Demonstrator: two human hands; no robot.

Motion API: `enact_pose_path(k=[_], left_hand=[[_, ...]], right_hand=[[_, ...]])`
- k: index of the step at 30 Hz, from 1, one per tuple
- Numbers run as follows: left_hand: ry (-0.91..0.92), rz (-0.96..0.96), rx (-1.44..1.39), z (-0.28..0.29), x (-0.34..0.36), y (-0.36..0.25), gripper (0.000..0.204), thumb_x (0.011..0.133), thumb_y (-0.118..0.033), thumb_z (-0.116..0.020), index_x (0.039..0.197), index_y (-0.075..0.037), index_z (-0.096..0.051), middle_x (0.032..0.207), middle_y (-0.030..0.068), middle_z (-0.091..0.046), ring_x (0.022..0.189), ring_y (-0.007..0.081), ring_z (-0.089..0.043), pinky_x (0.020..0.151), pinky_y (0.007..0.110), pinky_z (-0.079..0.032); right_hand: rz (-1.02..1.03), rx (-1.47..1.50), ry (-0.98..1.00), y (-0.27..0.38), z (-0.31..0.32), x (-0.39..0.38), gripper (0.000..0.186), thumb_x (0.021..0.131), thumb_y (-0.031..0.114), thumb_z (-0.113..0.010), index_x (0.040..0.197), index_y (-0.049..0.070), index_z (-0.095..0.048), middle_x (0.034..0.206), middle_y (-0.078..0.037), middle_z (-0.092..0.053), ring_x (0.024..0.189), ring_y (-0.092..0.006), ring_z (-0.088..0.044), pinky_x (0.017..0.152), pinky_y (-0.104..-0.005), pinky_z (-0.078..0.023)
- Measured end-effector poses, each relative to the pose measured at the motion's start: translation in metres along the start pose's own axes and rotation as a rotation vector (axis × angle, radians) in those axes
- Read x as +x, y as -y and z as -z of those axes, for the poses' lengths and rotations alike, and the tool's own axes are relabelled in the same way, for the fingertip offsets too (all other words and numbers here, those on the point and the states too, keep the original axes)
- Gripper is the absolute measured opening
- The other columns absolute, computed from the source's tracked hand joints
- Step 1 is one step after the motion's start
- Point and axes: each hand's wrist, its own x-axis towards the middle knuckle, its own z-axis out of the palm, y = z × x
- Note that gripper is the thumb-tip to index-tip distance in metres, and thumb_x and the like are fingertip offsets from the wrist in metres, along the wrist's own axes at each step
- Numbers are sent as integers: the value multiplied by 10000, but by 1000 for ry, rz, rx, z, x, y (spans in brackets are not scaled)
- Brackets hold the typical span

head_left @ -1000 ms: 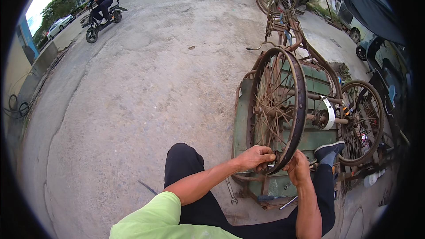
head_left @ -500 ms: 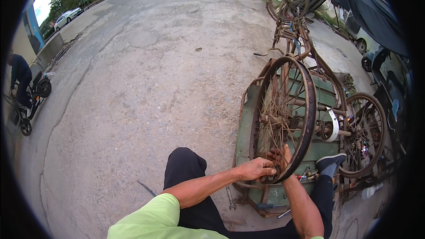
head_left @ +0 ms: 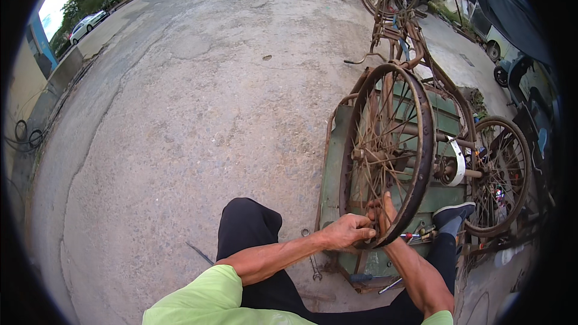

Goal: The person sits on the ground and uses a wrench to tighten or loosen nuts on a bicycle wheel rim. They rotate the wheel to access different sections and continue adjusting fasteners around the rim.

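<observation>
1. Beside an upturned cargo tricycle's axle: rusty spoked wheel, stood upright.
2. Left hand: fingers pinched closed at lower spokes.
3. Right hand: behind spokes; grip could not be told.
4. Handling, judged: wanted a steadied rim, light fingertips.
5. Green cargo bed: inverted, interior hidden; red-handled tool lay on underside.

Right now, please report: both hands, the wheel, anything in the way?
Left hand low on wheel, left side; right hand, right side. Wheel upright, green cart behind it. Spanner on ground, not in the way.
</observation>
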Motion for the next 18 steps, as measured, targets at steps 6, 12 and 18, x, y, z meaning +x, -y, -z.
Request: enact_pose_path(k=[6,12,18], left_hand=[[87,106,4,6,-1,-9,448,1049,-500,-698,950,-67,-638,730,-55,-505,610,66,-454,525,275,-355],[20,206,48,7,5,-2,574,1093,-607,-548,945,-65,-670,697,-50,-514,624,79,-482,559,285,-405],[0,288,191,7,13,-4,619,1114,-603,-503,929,-42,-688,686,-46,-497,647,96,-466,575,315,-380]], right_hand=[[82,-41,13,-8,-2,0,703,1101,666,-399,1030,6,-634,641,-52,-573,509,-189,-528,479,-329,-433],[180,-94,12,-36,12,22,734,1111,651,-389,1081,-28,-664,682,-47,-617,559,-165,-561,541,-312,-457],[271,-226,10,-66,48,-7,461,1098,460,-589,1073,17,-711,877,-35,-695,800,-143,-651,719,-302,-514]])
